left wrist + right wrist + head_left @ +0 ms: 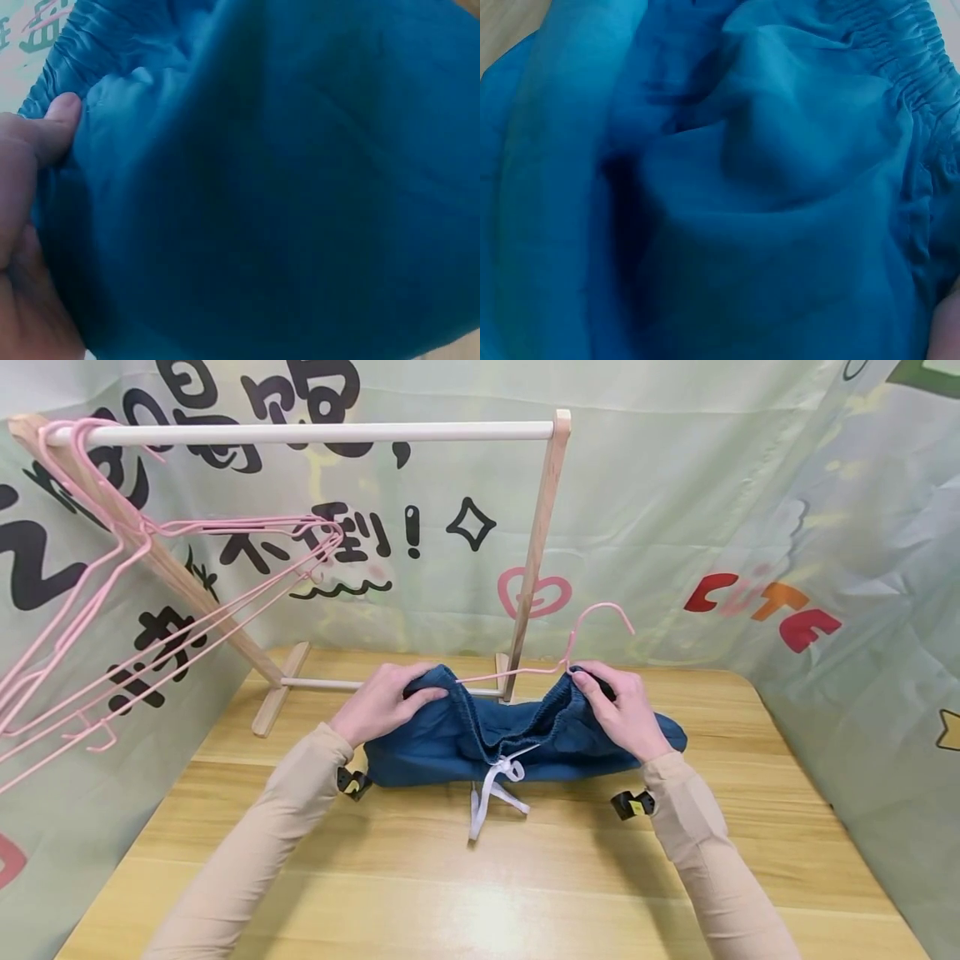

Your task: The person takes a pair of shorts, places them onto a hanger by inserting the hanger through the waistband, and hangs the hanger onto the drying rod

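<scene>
A pair of dark blue shorts (427, 752) with a gathered elastic waistband (471, 714) and a tied white drawstring (489, 789) is held up over the table. At the left side of the waistband, my left hand (384, 700) pinches the cloth; its thumb (64, 111) lies on the gathers in the left wrist view. My right hand (621, 710) grips the opposite side, just beside a pink hanger (570, 643). The hanger's hook sticks up and curves right, while its lower part is hidden by the shorts. Only a sliver of right hand shows in the right wrist view.
Behind the shorts stands a wooden rack (538, 552) with a white rail (315, 433). Several pink hangers (240, 527) hang at its left end, reaching toward the near left. Printed curtains (675, 510) enclose the wooden table (510, 893) at the back and sides.
</scene>
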Motion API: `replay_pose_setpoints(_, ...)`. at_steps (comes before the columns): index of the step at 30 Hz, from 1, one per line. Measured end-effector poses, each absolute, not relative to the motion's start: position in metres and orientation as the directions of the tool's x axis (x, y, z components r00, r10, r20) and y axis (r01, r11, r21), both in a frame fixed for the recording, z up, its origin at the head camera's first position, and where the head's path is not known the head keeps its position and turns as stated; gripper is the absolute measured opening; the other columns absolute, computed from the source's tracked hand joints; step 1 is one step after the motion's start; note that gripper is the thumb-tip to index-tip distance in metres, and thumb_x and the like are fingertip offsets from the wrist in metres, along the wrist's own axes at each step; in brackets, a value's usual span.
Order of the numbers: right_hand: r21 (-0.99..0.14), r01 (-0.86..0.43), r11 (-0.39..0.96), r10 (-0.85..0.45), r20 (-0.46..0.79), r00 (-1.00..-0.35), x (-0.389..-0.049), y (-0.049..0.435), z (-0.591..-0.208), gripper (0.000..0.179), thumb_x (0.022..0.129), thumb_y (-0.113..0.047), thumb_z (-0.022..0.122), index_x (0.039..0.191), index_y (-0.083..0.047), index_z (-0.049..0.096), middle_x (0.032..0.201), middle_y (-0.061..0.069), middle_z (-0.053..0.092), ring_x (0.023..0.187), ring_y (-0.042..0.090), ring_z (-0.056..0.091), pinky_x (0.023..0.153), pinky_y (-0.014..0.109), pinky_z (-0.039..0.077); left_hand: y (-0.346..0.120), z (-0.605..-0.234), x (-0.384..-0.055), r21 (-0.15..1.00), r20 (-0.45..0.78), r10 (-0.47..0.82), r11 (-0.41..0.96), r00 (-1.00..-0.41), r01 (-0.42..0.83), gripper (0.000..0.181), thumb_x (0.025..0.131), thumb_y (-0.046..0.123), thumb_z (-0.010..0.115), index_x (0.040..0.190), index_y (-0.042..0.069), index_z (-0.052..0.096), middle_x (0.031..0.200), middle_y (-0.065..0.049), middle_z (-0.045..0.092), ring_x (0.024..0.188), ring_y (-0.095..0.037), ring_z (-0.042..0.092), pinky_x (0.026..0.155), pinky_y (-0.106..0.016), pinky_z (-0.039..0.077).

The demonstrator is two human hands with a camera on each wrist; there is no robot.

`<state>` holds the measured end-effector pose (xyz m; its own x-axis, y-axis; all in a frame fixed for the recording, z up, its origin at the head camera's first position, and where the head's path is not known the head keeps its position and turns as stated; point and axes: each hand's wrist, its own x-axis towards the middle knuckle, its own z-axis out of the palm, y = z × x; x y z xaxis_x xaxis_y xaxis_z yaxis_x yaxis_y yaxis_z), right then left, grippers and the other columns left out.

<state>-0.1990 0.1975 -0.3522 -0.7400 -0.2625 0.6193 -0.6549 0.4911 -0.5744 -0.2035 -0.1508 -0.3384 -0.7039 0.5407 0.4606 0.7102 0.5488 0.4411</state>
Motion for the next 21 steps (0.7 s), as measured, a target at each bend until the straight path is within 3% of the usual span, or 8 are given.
replay_pose_setpoints(2, -0.575, -0.658, 0.487, -0.266, 0.619, -0.739, -0.199, 0.197, -0.351, 0.02, 0.099, -0.002, 0.059, 0.114, -0.001, 0.072, 0.1, 0.016, 0.075, 0.08, -0.005, 0.055, 0.073, 0.01, 0.043, -0.151, -0.341, -0.204, 0.449, 0.484, 0.515, 0.549, -0.708, 0.705, 0.005, 0.096, 0.017, 0.07, 0.096, 0.012, 0.069, 0.066, 0.005, 0.052, 0.058, -0.006, 0.046, 0.061, -0.022, 0.038)
replay_pose_setpoints(5, -0.585, -0.654, 0.479, -0.273, 0.609, -0.745, -0.198, 0.198, -0.351, 0.021, 0.1, -0.003, 0.058, 0.115, -0.001, 0.072, 0.102, 0.016, 0.075, 0.082, -0.006, 0.056, 0.074, 0.01, 0.043, -0.151, -0.344, -0.204, 0.454, 0.509, 0.49, 0.545, -0.707, 0.705, 0.013, 0.095, 0.018, 0.071, 0.083, 0.013, 0.066, 0.06, 0.007, 0.04, 0.053, -0.007, 0.039, 0.057, -0.022, 0.032)
replay_pose_setpoints(8, -0.598, -0.646, 0.474, -0.282, 0.591, -0.755, -0.198, 0.199, -0.35, 0.022, 0.101, -0.005, 0.057, 0.118, -0.002, 0.071, 0.106, 0.017, 0.075, 0.086, -0.007, 0.057, 0.077, 0.009, 0.044, -0.153, -0.347, -0.203, 0.45, 0.527, 0.48, 0.543, -0.702, 0.709, 0.015, 0.095, 0.018, 0.07, 0.082, 0.013, 0.065, 0.06, 0.008, 0.036, 0.052, -0.007, 0.036, 0.055, -0.021, 0.03)
replay_pose_setpoints(15, -0.606, -0.625, 0.493, -0.293, 0.56, -0.775, -0.197, 0.207, -0.351, 0.025, 0.104, -0.009, 0.054, 0.122, -0.005, 0.07, 0.1, 0.015, 0.073, 0.078, -0.001, 0.052, 0.075, 0.013, 0.04, -0.16, -0.351, -0.203, 0.461, 0.564, 0.436, 0.539, -0.702, 0.705, 0.01, 0.095, 0.016, 0.071, 0.086, 0.011, 0.068, 0.062, 0.004, 0.049, 0.055, -0.008, 0.042, 0.059, -0.022, 0.037)
replay_pose_setpoints(21, -0.621, -0.606, 0.498, -0.273, 0.551, -0.788, -0.196, 0.213, -0.351, 0.024, 0.103, -0.009, 0.054, 0.121, -0.004, 0.069, 0.101, 0.014, 0.072, 0.083, -0.001, 0.053, 0.077, 0.012, 0.041, -0.167, -0.352, -0.202, 0.483, 0.603, 0.397, 0.509, -0.692, 0.712, 0.011, 0.092, 0.013, 0.073, 0.083, 0.011, 0.067, 0.061, 0.005, 0.048, 0.054, -0.007, 0.042, 0.057, -0.018, 0.034)
